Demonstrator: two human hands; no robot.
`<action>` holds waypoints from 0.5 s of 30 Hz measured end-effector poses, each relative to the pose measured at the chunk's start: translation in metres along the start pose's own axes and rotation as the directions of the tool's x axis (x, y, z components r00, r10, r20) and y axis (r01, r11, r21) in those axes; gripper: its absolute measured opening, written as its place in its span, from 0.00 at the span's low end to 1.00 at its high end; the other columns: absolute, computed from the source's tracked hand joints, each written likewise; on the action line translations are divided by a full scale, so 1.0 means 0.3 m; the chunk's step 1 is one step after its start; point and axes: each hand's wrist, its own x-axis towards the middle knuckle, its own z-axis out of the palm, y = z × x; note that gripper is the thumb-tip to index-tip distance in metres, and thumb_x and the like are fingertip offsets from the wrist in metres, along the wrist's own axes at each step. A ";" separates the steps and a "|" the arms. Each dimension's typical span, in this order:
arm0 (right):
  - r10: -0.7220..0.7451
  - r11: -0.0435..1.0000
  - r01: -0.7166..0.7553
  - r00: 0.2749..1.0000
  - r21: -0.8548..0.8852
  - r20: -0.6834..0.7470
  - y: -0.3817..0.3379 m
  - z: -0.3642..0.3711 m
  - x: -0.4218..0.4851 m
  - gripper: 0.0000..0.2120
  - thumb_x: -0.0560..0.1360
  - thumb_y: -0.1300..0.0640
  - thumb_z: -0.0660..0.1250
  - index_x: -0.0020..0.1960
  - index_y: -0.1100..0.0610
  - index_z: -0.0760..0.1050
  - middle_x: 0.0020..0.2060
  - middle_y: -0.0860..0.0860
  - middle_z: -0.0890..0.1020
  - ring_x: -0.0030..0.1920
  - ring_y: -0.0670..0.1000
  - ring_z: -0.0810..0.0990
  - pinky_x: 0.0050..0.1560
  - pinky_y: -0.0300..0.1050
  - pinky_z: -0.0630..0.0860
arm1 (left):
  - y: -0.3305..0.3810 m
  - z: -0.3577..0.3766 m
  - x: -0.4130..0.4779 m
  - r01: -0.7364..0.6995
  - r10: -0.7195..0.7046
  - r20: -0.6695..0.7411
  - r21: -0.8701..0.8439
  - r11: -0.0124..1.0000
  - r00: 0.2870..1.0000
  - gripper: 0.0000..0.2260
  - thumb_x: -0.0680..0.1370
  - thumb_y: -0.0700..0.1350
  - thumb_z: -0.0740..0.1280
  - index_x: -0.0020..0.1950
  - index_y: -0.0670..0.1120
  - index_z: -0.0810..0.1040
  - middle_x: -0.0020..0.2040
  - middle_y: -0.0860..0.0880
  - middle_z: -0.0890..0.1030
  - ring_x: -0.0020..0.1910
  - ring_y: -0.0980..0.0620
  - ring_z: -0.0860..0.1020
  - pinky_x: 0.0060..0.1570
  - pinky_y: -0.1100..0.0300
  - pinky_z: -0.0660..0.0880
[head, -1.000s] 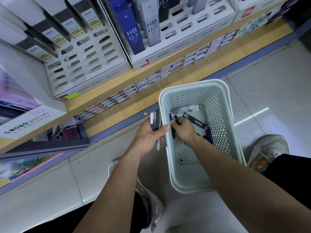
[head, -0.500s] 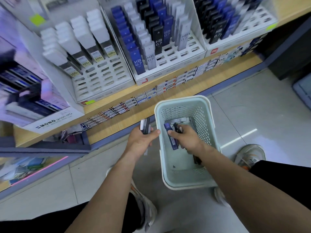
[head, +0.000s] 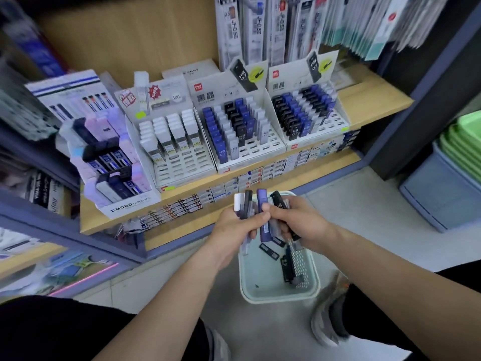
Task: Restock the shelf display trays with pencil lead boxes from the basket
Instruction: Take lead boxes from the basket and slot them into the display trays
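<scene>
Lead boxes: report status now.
Left hand grips a fan of lead boxes. Right hand grips more over basket. Front tray slots empty, unobstructed.

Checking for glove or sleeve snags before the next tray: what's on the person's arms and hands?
Nothing worn: the left hand and right hand are bare, without gloves, and I see no rings, watch or wristband. The left forearm and right forearm are uncovered up to the frame edge; no sleeve shows.

Green trays [head: 463, 142] stacked far right, blue-grey bin [head: 440, 201] just below them. Carded packs [head: 364, 24] hang top right. Price-label strip [head: 260, 175] mid-frame. Grey tiled floor [head: 377, 204]; one blurred sneaker [head: 328, 316].
</scene>
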 end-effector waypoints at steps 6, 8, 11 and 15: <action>-0.037 0.997 0.036 0.999 -0.075 -0.008 -0.113 -0.029 -0.113 0.12 0.79 0.53 0.69 0.46 0.63 0.77 0.30 0.60 0.74 0.24 0.49 0.67 0.23 0.38 0.62 | 0.099 -0.013 -0.094 0.013 -0.011 0.033 -0.062 0.998 0.999 0.02 0.77 0.42 0.73 0.45 0.45 0.82 0.41 0.43 0.85 0.30 0.53 0.77 0.31 0.62 0.74; 0.001 0.997 -0.002 1.000 -0.073 -0.013 -0.133 -0.042 -0.139 0.11 0.79 0.52 0.69 0.44 0.58 0.76 0.28 0.55 0.72 0.24 0.49 0.66 0.23 0.37 0.61 | 0.110 -0.011 -0.112 0.004 0.000 0.047 -0.099 0.995 0.999 0.01 0.77 0.41 0.71 0.47 0.45 0.83 0.43 0.45 0.86 0.38 0.49 0.83 0.38 0.59 0.78; -0.009 0.998 0.011 1.000 -0.056 0.027 -0.130 -0.048 -0.155 0.11 0.78 0.51 0.70 0.43 0.58 0.77 0.30 0.55 0.72 0.26 0.49 0.67 0.25 0.40 0.63 | 0.099 0.015 -0.124 -0.008 0.017 0.065 -0.141 0.990 0.998 0.04 0.78 0.40 0.70 0.51 0.43 0.83 0.46 0.43 0.87 0.45 0.45 0.85 0.44 0.55 0.80; -0.053 0.999 0.053 0.999 -0.011 -0.009 -0.087 -0.036 -0.133 0.18 0.76 0.53 0.72 0.53 0.69 0.76 0.32 0.54 0.79 0.29 0.48 0.73 0.25 0.41 0.65 | 0.066 0.058 -0.118 0.016 0.003 0.077 -0.241 0.970 0.997 0.09 0.78 0.41 0.69 0.58 0.42 0.81 0.49 0.41 0.86 0.47 0.43 0.85 0.46 0.52 0.82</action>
